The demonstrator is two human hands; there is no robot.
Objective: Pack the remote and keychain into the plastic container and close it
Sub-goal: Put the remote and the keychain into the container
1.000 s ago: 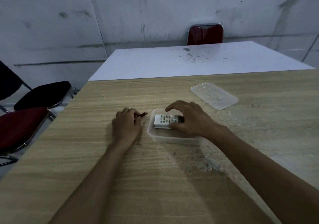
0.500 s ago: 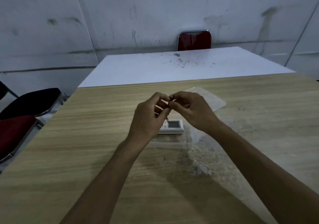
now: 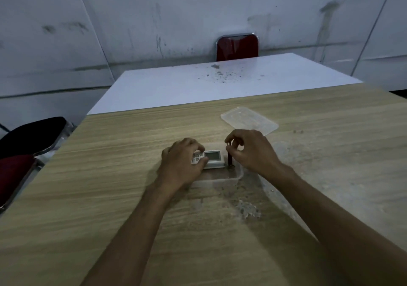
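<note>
A clear plastic container (image 3: 229, 179) sits on the wooden table in front of me. A white remote (image 3: 212, 158) with a small screen lies inside it. My left hand (image 3: 182, 164) rests on the remote's left end, fingers curled around its buttons. My right hand (image 3: 253, 151) pinches the top of a dark red keychain (image 3: 229, 159), which hangs down into the container's right end beside the remote. The container's clear lid (image 3: 248, 120) lies flat on the table beyond my right hand.
The wooden table (image 3: 110, 175) stretches all around the container, with a worn pale patch at the right. A white table (image 3: 198, 87) adjoins its far edge, with a red chair (image 3: 237, 47) behind it. Red and black chairs (image 3: 24, 144) stand at the left.
The keychain passed from my left hand to my right, which now lowers it into the container's right end. My left hand dropped onto the remote.
</note>
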